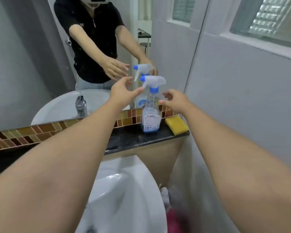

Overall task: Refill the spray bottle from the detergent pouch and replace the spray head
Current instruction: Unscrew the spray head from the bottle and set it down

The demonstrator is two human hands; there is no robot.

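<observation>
A clear spray bottle (151,115) stands upright on the dark stone ledge (129,140) in front of the mirror, with a little blue liquid at its bottom. Its white spray head (154,81) with blue nozzle and blue collar sits on the neck. My left hand (123,93) is stretched out just left of the trigger, fingers apart, holding nothing. My right hand (174,98) hovers just right of the bottle's shoulder, fingers spread and empty. No detergent pouch is in view.
A yellow sponge (176,126) lies on the ledge right of the bottle. The white basin (124,190) sits below the ledge. The mirror (40,64) reflects the faucet, the bottle and a person's arms. A grey wall (242,106) closes off the right.
</observation>
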